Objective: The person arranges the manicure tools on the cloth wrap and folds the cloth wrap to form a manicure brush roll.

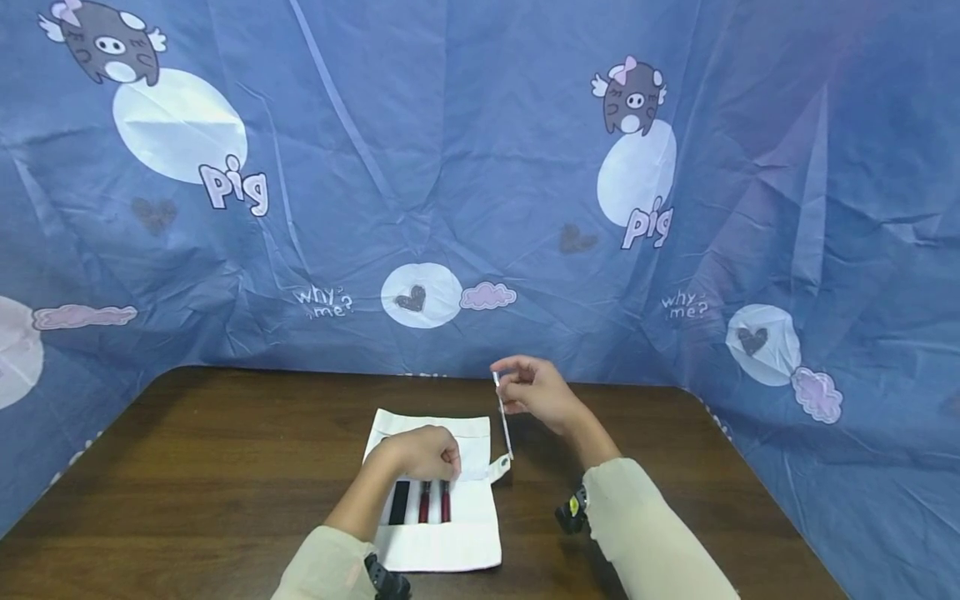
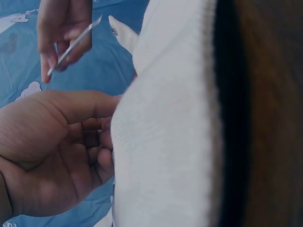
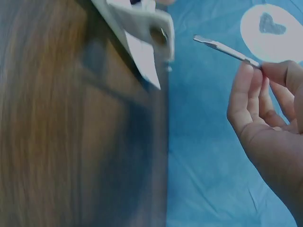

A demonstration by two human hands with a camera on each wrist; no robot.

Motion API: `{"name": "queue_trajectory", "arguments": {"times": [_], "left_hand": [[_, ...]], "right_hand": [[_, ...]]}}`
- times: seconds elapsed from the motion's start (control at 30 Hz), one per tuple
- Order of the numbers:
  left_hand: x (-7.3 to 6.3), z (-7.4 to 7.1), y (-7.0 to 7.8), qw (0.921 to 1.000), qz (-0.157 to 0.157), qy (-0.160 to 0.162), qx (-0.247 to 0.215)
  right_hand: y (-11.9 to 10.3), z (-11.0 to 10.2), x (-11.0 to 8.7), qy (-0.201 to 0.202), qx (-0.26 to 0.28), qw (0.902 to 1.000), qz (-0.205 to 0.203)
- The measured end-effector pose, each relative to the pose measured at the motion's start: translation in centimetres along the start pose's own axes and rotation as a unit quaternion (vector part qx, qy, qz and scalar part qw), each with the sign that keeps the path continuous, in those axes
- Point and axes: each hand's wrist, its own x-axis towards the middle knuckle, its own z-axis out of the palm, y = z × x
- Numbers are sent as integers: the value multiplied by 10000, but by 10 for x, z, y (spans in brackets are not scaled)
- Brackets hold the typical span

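An unfolded white fabric pouch (image 1: 438, 550) lies on the table. Two slim red-handled tools (image 1: 424, 504) and a flat black piece (image 1: 399, 502) stick out of its lower pocket. My left hand (image 1: 427, 452) is over the pouch's middle, its fingers curled and pinching the fabric edge; the fingertips are partly hidden behind cloth (image 2: 165, 118) in the left wrist view. Beyond the pouch's right side, my right hand (image 1: 542, 396) pinches a thin silver metal tool (image 3: 227, 49) by one end between thumb and fingertips. Its free end, flat and slanted, points down near the pouch's snap tab (image 1: 500, 467).
The brown wooden table (image 1: 247, 467) extends to both sides of the pouch. Behind it hangs a blue printed cloth (image 1: 480, 167), meeting the table's back edge. A dark wrist device (image 1: 572, 510) sits at the right sleeve, another (image 1: 386, 579) at the left.
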Motion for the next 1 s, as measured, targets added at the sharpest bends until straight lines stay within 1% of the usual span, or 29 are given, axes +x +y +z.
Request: {"name": "queue_trajectory", "arguments": {"times": [0.1,0.27,0.37,0.5,0.73,1.0], "left_hand": [[0,0,-1,10000,18,-53,12],[0,-2,-1,9999,52,-114,76],[0,-3,0,9998,68,-122,107],[0,-5,0,9999,76,-115,98],[0,-4,0,9998,140,-131,62],[0,-4,1,9999,11,-152,-19]], "right_hand": [[4,13,6,224,-7,9997,-105],[9,31,15,675,189,9973,-207],[11,39,18,925,320,9950,-189],[17,47,21,1135,473,9923,-129],[31,56,25,1244,581,9905,-93],[43,61,27,1128,557,9920,146]]}}
